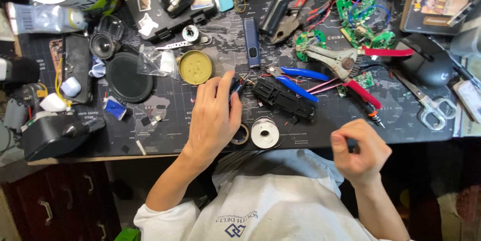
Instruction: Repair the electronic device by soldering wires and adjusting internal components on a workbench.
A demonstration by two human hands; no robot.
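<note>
We see our own body from above, at the bottom of the view. We wear a pale grey-white short-sleeved T-shirt (280, 201), loose and creased across the chest, with a small dark blue emblem of interlocking angular shapes and a line of dark lettering printed on the front. The sleeves end above the elbows, so both forearms are bare. Our left hand (213, 118) and right hand (359, 151) are bare too, with no gloves, rings, watch or bracelets visible on either wrist.
</note>
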